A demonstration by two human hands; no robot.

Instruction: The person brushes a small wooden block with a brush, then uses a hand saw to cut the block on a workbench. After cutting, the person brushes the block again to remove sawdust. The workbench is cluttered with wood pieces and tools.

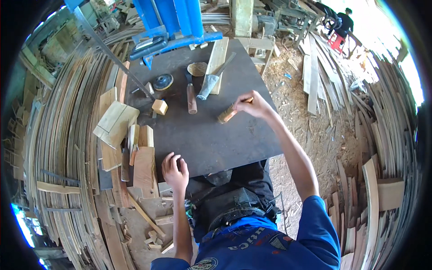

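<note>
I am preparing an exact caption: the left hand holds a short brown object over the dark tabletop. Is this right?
Not the left hand: in the head view, the right hand holds a short brown object over the dark tabletop.

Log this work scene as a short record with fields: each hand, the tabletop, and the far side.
Right hand: grips a short wooden piece
Left hand: at table's near edge, nothing visibly held
Beside left hand: wood blocks
On table: small wooden cube, round disc, wooden-handled tool
Far side: blue machine
</note>
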